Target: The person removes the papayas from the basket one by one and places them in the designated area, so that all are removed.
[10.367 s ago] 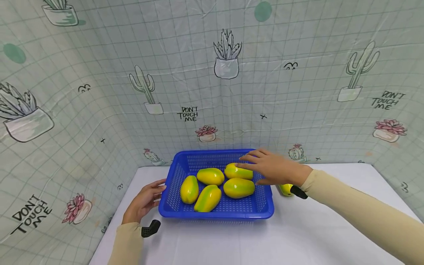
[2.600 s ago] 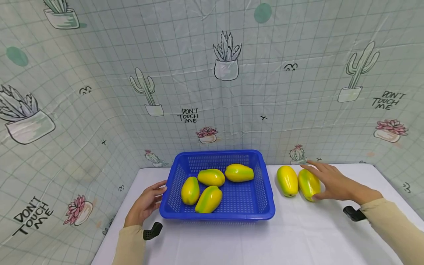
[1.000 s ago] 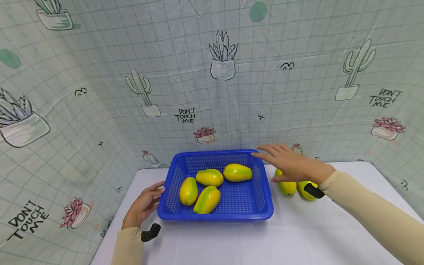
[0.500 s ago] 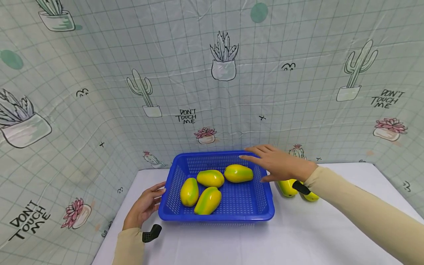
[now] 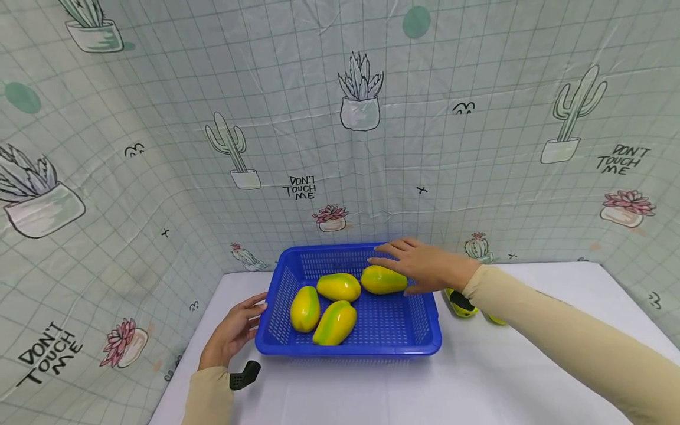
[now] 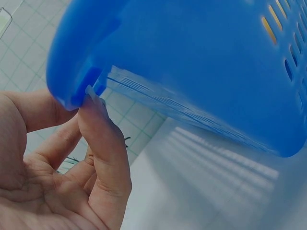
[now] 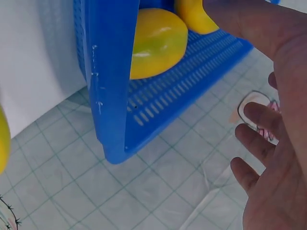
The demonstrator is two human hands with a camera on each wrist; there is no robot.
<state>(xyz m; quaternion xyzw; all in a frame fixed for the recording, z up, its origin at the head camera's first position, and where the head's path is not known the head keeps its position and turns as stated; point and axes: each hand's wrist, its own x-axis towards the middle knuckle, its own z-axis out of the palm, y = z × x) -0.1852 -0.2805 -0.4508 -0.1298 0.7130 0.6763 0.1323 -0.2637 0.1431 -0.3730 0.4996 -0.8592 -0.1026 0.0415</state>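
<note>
A blue plastic basket (image 5: 347,349) holds several yellow-green papayas, among them one at the left (image 5: 305,309), a front one (image 5: 334,323) and a back middle one (image 5: 339,287). My left hand (image 5: 232,330) holds the basket's left rim; in the left wrist view its fingertips (image 6: 96,103) curl at the rim's underside. My right hand (image 5: 425,265) hovers over the basket's back right, fingers spread, just above the back right papaya (image 5: 383,280) and partly covering it. Nothing is in its grasp. The right wrist view shows loosely bent fingers (image 7: 256,143) beyond the basket wall.
Two more papayas lie on the white table right of the basket, a nearer one (image 5: 461,304) and a farther one (image 5: 497,319), both largely hidden by the right arm. A patterned cloth wall (image 5: 372,195) rises behind and beside the table (image 5: 340,395).
Since the oldest frame, one papaya has gone from the basket to the table's right, where the right hand released it. That hand has moved back left over the basket. The left hand stays.
</note>
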